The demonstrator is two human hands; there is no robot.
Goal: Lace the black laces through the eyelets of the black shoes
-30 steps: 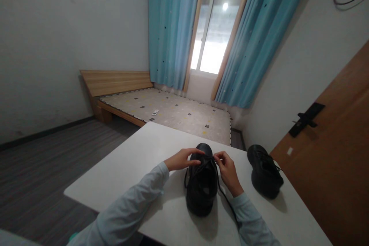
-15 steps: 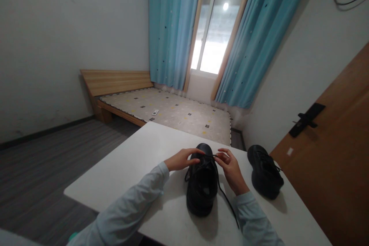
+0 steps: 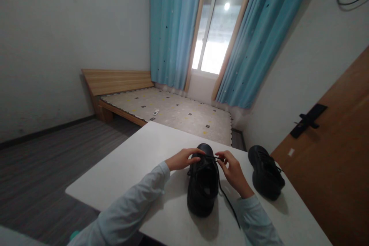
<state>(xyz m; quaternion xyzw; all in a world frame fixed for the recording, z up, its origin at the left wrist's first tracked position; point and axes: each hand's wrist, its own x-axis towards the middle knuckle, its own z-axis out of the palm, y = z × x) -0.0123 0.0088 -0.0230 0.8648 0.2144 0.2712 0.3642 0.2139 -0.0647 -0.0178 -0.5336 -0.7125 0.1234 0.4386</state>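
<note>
A black lace-up shoe (image 3: 202, 196) stands on the white table, its toe pointing away from me and its heel near me. My left hand (image 3: 184, 159) grips the shoe from the left, fingers over the laced front and thumb near the tongue. At the shoe's right side, my right hand (image 3: 232, 167) pinches a black shoelace (image 3: 213, 157) between thumb and fingers, pulled out from the eyelets. One long lace end hangs down the right side and trails over the table toward my right sleeve.
A second black shoe (image 3: 265, 173) stands to the right on the white table (image 3: 121, 169). Beyond the table is a bed (image 3: 178, 113) with a small white object (image 3: 156, 112) on it. A wooden door (image 3: 331, 153) is at the right.
My right hand has shifted slightly right, its fingers closing more around the shoelace. My left hand stays on the shoe. The view has shifted a little.
</note>
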